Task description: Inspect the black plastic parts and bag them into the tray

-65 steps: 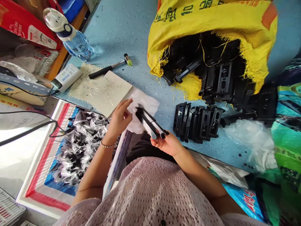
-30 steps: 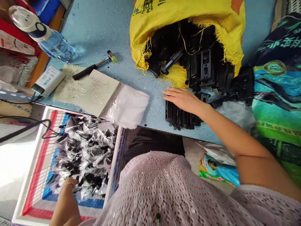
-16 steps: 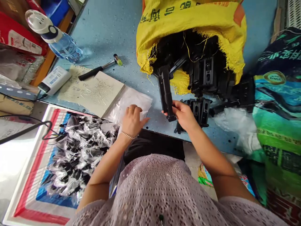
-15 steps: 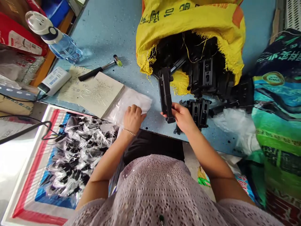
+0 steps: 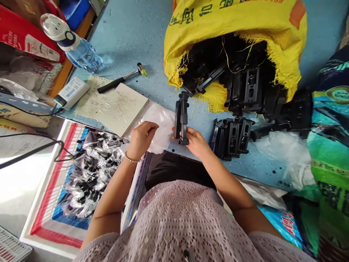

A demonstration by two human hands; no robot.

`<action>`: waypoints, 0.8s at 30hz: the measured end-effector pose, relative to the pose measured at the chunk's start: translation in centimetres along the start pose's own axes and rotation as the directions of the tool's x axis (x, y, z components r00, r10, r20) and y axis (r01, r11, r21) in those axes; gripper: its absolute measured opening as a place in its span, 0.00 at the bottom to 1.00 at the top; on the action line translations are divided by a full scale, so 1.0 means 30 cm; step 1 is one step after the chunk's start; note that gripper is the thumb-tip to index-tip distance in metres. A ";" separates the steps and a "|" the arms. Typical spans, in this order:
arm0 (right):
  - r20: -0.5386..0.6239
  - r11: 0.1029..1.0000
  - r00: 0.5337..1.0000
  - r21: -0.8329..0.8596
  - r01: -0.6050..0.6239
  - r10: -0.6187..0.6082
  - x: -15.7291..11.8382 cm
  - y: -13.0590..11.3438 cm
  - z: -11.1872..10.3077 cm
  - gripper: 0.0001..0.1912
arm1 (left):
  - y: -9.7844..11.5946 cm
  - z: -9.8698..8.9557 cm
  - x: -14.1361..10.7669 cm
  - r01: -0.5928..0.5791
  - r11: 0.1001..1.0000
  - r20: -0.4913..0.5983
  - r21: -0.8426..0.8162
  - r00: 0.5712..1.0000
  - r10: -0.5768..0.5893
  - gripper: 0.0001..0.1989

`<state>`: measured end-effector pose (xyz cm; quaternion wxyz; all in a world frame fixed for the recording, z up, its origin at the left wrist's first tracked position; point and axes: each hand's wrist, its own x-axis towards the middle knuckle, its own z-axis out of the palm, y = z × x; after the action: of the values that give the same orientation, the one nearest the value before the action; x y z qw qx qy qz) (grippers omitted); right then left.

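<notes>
My right hand point(image 5: 196, 142) grips a black slotted plastic part point(image 5: 181, 118) by its near end and holds it upright above the front of the table. To its left my left hand point(image 5: 142, 140) is closed in a pinch at the clear plastic bags point(image 5: 162, 112), thumb against fingertips; the pinched edge is hard to see. Right of my right hand lies a row of similar black parts point(image 5: 231, 138). Many more black parts point(image 5: 252, 85) spill from the mouth of a yellow woven sack point(image 5: 234, 22).
A paper pad with small metal pins point(image 5: 120, 105), a hammer point(image 5: 120, 80), a white device point(image 5: 72, 92) and a water bottle point(image 5: 79, 51) stand on the left. Below them is a basket point(image 5: 51, 185) of bagged black parts point(image 5: 92, 174). Crumpled plastic point(image 5: 286, 153) lies right.
My right hand has moved left with the black part, towards the plastic bags. My left hand has gone from lying on the bags to a pinch, and the plastic spreads nearer the table edge.
</notes>
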<state>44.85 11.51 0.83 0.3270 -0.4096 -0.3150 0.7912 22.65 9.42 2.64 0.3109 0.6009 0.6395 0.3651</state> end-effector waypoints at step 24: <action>0.008 0.781 0.995 -0.618 0.086 -0.104 -0.124 0.023 0.062 0.06 | 0.123 0.025 -0.229 -0.582 0.813 0.331 0.017 0.770 0.545 0.35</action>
<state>44.76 7.80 2.80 0.2186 -0.4880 -0.5723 0.6217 25.86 2.70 5.07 0.2471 0.8321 0.3929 0.3036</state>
